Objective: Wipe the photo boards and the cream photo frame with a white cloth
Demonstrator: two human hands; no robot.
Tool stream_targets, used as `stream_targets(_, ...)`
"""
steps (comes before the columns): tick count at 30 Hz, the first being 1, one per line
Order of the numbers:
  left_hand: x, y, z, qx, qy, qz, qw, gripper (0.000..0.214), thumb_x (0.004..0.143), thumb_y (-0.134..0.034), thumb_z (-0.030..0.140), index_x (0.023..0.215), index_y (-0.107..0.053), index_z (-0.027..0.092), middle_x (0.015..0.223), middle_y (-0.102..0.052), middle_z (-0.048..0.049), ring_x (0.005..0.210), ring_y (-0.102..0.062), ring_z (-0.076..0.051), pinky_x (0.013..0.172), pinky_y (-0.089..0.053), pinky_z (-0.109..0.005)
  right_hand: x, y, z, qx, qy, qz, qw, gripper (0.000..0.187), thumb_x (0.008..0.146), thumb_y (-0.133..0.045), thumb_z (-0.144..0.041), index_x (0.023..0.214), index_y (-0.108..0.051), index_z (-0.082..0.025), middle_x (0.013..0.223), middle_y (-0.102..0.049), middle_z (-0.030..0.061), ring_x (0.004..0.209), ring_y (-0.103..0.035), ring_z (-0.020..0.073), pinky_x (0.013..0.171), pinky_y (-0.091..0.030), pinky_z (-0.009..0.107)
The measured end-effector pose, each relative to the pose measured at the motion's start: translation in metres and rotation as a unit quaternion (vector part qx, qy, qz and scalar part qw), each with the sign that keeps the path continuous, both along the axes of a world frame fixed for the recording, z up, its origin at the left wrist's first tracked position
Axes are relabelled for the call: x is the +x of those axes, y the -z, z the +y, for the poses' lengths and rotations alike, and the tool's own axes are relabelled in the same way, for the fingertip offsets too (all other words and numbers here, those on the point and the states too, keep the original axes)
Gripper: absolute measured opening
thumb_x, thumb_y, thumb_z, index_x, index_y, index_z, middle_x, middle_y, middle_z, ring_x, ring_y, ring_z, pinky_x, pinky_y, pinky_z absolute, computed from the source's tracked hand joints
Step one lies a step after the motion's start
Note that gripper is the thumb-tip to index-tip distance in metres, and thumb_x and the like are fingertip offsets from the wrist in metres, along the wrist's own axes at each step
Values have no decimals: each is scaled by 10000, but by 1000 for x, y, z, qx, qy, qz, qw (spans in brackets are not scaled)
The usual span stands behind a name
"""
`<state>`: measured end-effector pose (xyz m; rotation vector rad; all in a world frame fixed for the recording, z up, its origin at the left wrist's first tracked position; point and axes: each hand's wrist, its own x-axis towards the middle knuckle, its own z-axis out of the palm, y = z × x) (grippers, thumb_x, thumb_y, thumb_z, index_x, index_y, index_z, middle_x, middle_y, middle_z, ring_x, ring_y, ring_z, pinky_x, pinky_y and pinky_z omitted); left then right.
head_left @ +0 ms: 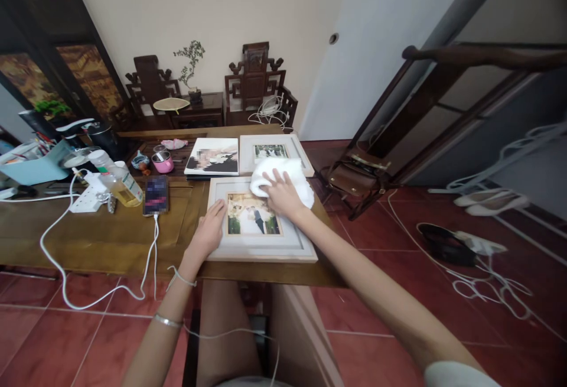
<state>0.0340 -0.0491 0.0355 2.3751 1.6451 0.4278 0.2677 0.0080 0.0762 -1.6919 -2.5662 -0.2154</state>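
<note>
A white-framed photo (261,244) lies flat on the wooden table (110,239) in front of me. My left hand (209,230) rests on the frame's left edge, fingers laid flat and together, holding nothing. My right hand (280,194) presses down on a white cloth (283,173) at the frame's upper right corner, fingers spread over it. A second white-framed photo (274,152) lies just behind, and an unframed photo print (212,156) lies to its left.
A phone (156,195) on a white charging cable, a power strip (86,198), a bottle (126,186) and a pink pot (162,162) sit on the table's left. Dark carved chairs (257,83) stand at the wall. A brown bag (357,177) and cables lie on the red tile floor.
</note>
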Motion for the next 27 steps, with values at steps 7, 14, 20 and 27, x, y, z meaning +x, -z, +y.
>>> stream_targets(7, 3, 0, -2, 9, -13, -16, 1000, 613, 785, -319, -16, 1378, -400, 119, 1493, -345, -115, 1392, -288, -194, 1122, -305, -414, 2, -17, -90, -110, -61, -15, 992, 466, 747, -441, -40, 1146, -658, -147, 1429, -424, 156, 1332, -291, 400, 1045, -238, 589)
stream_targets(14, 1, 3, 0, 12, -7, -10, 1000, 610, 796, -308, -9, 1389, -380, 114, 1501, -328, -113, 1396, -280, -197, 1125, -296, -419, 0, -38, -160, -212, -133, 61, 966, 556, 674, -447, -11, 1159, -658, -184, 1454, -395, 122, 1363, -268, 363, 1073, -239, 587)
stream_targets(20, 0, -2, -2, -16, 3, 4, 1000, 620, 810, -313, 1, 1414, -346, 139, 1519, -286, -122, 1408, -248, -225, 1099, -324, -472, -4, 3, -88, -85, -112, 75, 987, 539, 695, -492, -37, 1193, -634, -185, 1453, -406, 102, 1376, -253, 317, 1109, -180, 537)
stream_targets(27, 1, -6, -2, -23, 3, 7, 1000, 657, 789, -314, -26, 1417, -342, 163, 1515, -295, -118, 1404, -254, -230, 1060, -367, -496, -10, 4, -4, -14, -36, 21, 999, 481, 776, -476, -70, 1236, -596, -140, 1509, -303, 109, 1376, -179, 398, 1068, -165, 618)
